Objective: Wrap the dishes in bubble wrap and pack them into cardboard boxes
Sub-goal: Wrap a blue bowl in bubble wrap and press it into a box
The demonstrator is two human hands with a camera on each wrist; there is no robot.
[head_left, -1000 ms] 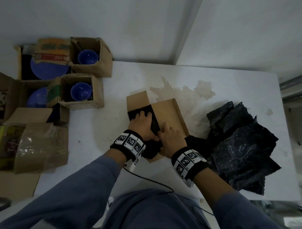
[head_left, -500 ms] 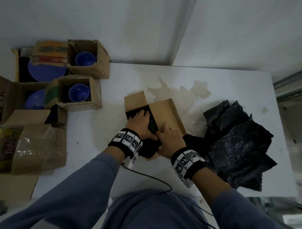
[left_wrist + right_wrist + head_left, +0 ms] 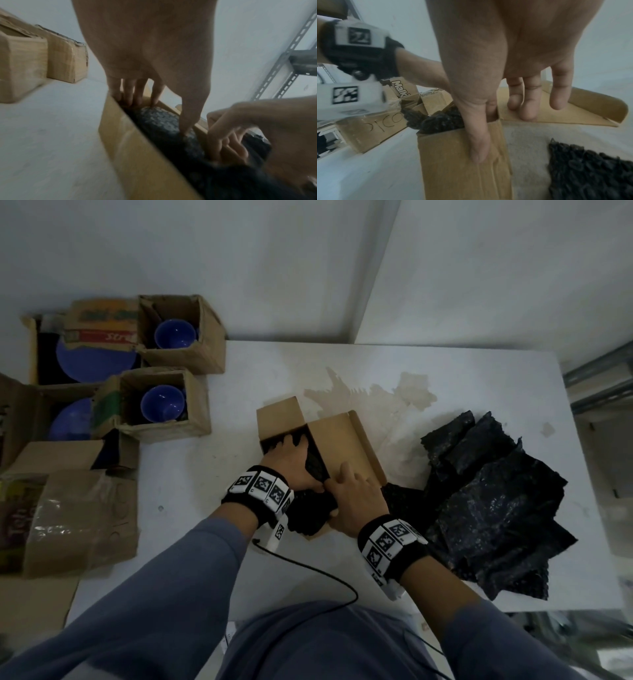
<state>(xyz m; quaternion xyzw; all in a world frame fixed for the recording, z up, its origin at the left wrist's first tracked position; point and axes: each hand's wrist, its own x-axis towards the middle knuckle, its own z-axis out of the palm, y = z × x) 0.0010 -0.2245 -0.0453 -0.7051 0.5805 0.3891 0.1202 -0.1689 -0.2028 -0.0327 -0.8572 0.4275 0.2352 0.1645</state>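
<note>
Left hand (image 3: 291,462), fingers straight, presses the black wrapped bundle (image 3: 164,125) down inside the small box (image 3: 274,419); right hand (image 3: 356,496) pinches the box's near wall: best to push evenly, bracing the cardboard, tucking the overhang.

A bare storage or packing room, not a lived-in space.

A plain white table (image 3: 239,542) with a brown stain stands in a corner of unpainted pale walls (image 3: 205,268); worn cardboard boxes (image 3: 178,337) pile at its left, black bubble wrap (image 3: 496,508) heaps on it, and slotted metal shelving (image 3: 283,60) rises beside.
</note>
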